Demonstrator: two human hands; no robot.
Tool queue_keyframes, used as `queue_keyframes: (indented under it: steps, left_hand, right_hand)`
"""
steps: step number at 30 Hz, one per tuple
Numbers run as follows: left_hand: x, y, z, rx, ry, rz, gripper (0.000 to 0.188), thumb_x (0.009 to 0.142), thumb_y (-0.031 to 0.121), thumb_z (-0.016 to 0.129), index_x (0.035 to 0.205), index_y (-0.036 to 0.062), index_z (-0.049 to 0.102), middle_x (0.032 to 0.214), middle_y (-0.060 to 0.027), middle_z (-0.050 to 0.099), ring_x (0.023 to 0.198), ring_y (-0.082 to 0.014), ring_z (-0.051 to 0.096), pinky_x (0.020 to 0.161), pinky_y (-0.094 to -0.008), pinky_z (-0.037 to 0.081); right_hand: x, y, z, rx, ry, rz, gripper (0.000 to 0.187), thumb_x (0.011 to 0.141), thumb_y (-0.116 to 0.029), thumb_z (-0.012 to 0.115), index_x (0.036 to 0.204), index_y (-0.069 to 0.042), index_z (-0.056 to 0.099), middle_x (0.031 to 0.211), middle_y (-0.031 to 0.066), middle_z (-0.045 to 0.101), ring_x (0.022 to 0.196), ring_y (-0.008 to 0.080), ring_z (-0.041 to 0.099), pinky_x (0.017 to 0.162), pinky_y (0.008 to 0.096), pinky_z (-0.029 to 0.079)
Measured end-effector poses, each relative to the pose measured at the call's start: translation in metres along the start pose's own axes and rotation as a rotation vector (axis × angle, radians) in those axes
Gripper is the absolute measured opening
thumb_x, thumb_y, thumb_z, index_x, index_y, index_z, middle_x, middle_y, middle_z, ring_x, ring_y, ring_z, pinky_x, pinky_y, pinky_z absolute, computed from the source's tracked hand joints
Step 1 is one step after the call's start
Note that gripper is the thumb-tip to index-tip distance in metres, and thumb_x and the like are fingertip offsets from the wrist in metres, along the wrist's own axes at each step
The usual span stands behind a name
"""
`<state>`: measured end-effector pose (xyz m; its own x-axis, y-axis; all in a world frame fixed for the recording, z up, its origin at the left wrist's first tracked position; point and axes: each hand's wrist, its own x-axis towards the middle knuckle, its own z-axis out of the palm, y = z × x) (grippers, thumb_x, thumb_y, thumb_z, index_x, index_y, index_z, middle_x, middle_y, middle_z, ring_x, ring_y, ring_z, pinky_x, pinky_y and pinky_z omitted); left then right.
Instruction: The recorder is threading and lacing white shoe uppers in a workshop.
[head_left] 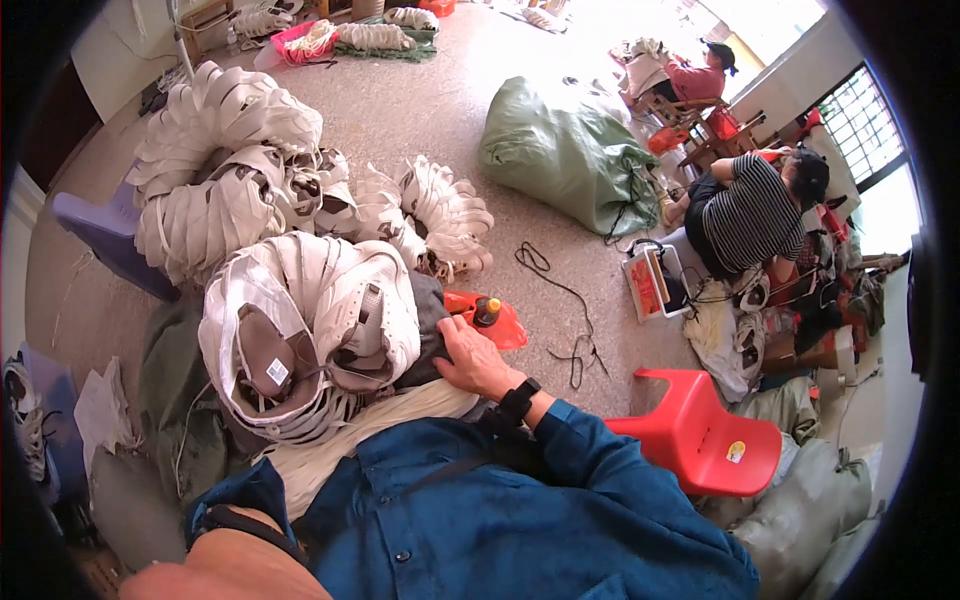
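Shoe uppers (310,330), bundled white, lie under our right hand (475,360), resting flat, gripping nothing; left hand's grip we cannot tell.

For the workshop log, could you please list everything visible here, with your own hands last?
Shoe-upper bundles: several, white and grey, heaped left of centre.
Sack: one, green, on the floor at top centre.
Chair: one, red plastic, at right.
Bottle: one, dark with an orange cap, on a red tray.
Cord: one, black, on the floor.
Stool: one, purple, at left.
Co-workers: two, seated at upper right.
Right hand: resting on the bundle, black watch on the wrist.
Left hand: out of view; only the forearm shows.
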<state>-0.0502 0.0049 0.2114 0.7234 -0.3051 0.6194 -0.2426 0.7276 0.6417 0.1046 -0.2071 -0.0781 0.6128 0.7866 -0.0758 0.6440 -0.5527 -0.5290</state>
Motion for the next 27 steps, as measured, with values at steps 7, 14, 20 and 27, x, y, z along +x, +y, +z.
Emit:
queue_keyframes:
  steps: [7, 14, 20, 27]
  left_hand:
    - [-0.009, 0.006, -0.003, -0.006, 0.006, -0.021, 0.020, 0.092, 0.020, 0.068, 0.080, 0.0041, 0.067, 0.087, -0.0173, 0.066, 0.076, -0.0281, 0.062, 0.078, -0.0451, 0.055]
    - [-0.061, -0.044, -0.009, 0.332, 0.667, -0.128, 0.010, 0.079, -0.003, 0.067, 0.088, -0.0012, 0.062, 0.087, -0.0124, 0.061, 0.083, -0.0187, 0.057, 0.074, -0.0308, 0.048]
    - [-0.120, -0.086, -0.041, 0.529, 0.916, -0.573, 0.010, 0.090, 0.003, 0.065, 0.098, -0.0021, 0.063, 0.095, -0.0039, 0.062, 0.089, -0.0096, 0.058, 0.081, -0.0251, 0.047]
    - [-0.163, -0.145, -0.049, 1.143, 0.608, -0.830, 0.020, 0.088, 0.008, 0.065, 0.105, -0.0014, 0.064, 0.100, -0.0138, 0.064, 0.094, -0.0240, 0.064, 0.085, -0.0345, 0.051]
  right_hand:
    - [-0.002, 0.001, 0.005, 0.007, -0.017, -0.004, 0.048, 0.080, -0.017, 0.072, 0.117, -0.001, 0.045, 0.111, 0.0223, 0.052, 0.103, 0.0418, 0.058, 0.084, 0.0478, 0.051]
    - [-0.014, 0.007, -0.030, 0.171, 0.091, -0.140, 0.021, 0.082, -0.007, 0.065, 0.102, -0.004, 0.062, 0.096, 0.0150, 0.059, 0.097, 0.0362, 0.061, 0.082, 0.0452, 0.051]
    - [-0.011, -0.008, -0.023, 0.204, -0.093, -0.350, 0.010, 0.082, -0.008, 0.065, 0.091, -0.006, 0.068, 0.087, 0.0114, 0.060, 0.091, 0.0328, 0.059, 0.079, 0.0429, 0.049]
    - [-0.013, -0.021, -0.013, 0.021, -0.157, -0.357, 0.006, 0.082, -0.012, 0.066, 0.084, -0.006, 0.065, 0.082, 0.0110, 0.059, 0.089, 0.0314, 0.060, 0.078, 0.0429, 0.047]
